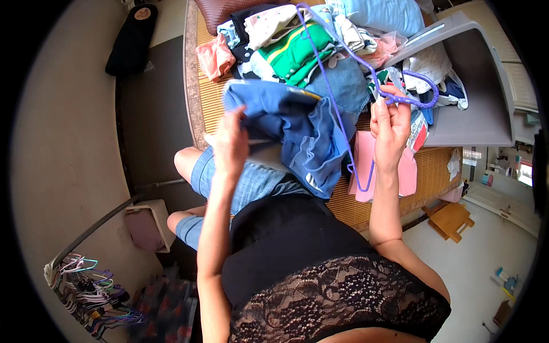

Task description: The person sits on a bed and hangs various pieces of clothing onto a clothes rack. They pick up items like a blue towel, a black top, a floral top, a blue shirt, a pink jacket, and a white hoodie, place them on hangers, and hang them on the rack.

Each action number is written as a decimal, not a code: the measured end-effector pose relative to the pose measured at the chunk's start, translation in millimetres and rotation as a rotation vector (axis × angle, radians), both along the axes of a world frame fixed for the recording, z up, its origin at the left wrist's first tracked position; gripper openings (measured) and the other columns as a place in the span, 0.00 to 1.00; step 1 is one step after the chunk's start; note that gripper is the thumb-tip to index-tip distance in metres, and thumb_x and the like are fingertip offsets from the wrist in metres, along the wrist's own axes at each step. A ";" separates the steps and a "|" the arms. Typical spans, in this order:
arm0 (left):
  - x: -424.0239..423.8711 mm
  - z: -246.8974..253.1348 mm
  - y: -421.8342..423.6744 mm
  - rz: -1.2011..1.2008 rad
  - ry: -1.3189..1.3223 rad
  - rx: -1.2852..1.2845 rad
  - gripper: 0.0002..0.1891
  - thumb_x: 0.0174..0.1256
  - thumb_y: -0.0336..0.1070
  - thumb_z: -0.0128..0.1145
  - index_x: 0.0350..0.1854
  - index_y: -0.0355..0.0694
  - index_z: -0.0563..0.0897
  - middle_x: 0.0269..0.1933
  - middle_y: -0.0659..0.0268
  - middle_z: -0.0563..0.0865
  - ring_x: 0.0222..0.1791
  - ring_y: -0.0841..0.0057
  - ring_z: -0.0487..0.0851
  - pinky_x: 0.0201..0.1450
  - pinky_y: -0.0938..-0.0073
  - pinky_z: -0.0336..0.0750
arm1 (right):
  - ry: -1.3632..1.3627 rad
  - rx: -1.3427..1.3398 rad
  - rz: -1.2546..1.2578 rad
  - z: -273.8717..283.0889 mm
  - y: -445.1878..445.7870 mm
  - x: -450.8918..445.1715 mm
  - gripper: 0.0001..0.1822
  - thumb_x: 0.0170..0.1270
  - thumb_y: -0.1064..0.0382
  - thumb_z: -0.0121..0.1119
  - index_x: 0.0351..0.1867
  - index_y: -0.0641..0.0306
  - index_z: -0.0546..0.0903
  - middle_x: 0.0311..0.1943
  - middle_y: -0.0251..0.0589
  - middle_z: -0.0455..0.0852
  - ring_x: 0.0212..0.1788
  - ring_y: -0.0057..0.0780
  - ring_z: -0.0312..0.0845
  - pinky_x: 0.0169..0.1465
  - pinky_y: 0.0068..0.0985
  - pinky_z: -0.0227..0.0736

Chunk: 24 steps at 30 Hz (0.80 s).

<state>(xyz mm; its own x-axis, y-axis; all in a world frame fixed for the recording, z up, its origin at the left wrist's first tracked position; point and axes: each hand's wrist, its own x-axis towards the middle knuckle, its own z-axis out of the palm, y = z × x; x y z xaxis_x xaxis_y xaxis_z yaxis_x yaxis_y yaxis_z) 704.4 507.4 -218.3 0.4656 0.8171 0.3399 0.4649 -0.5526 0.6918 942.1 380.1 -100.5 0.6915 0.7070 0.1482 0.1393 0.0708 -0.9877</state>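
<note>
My right hand grips a purple clothes hanger near the base of its hook; the hanger's frame slants up and to the left. Blue fabric, a garment with a gathered edge, lies across my lap. At its left edge my left hand is blurred, with its fingers bent; whether it pinches the cloth cannot be told. The hanger's lower corner hangs over a folded pink cloth. Beyond the blue garment lie a folded green garment and a denim piece.
A grey plastic bin lies on its side at right with clothes spilling out. Folded clothes, a light blue pillow and a brown cushion lie on a bamboo mat. A rack of many hangers stands lower left.
</note>
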 end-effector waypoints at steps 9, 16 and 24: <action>-0.3 -15.2 48.2 -0.156 0.070 0.039 0.21 0.51 0.21 0.63 0.51 0.37 0.80 0.57 0.55 0.78 0.60 0.53 0.73 0.65 0.60 0.69 | -0.542 -0.173 0.182 -43.4 -1.1 -28.6 0.11 0.67 0.72 0.56 0.50 0.58 0.78 0.34 0.37 0.82 0.31 0.32 0.82 0.36 0.28 0.77; 18.2 -43.6 -26.6 -0.348 0.035 -0.367 0.16 0.58 0.24 0.60 0.50 0.36 0.81 0.49 0.56 0.83 0.49 0.59 0.83 0.52 0.66 0.78 | -0.878 -0.644 0.492 -117.8 -28.3 -62.3 0.20 0.53 0.70 0.67 0.47 0.53 0.74 0.43 0.39 0.78 0.39 0.47 0.83 0.37 0.40 0.78; 15.8 -43.6 -46.9 -0.130 -0.032 -0.726 0.23 0.71 0.45 0.55 0.57 0.29 0.77 0.53 0.46 0.83 0.53 0.54 0.82 0.57 0.64 0.76 | -0.481 -0.268 0.366 -34.9 13.2 -40.1 0.12 0.54 0.80 0.63 0.34 0.62 0.74 0.33 0.38 0.79 0.37 0.33 0.79 0.43 0.27 0.73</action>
<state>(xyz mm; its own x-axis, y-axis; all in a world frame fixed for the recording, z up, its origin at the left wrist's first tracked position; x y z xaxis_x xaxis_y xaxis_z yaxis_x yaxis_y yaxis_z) 720.1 460.5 -261.9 0.5726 0.7805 -0.2509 0.4007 0.0006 0.9162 902.0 393.3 -135.4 0.3004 0.9392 0.1664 0.5830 -0.0428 -0.8113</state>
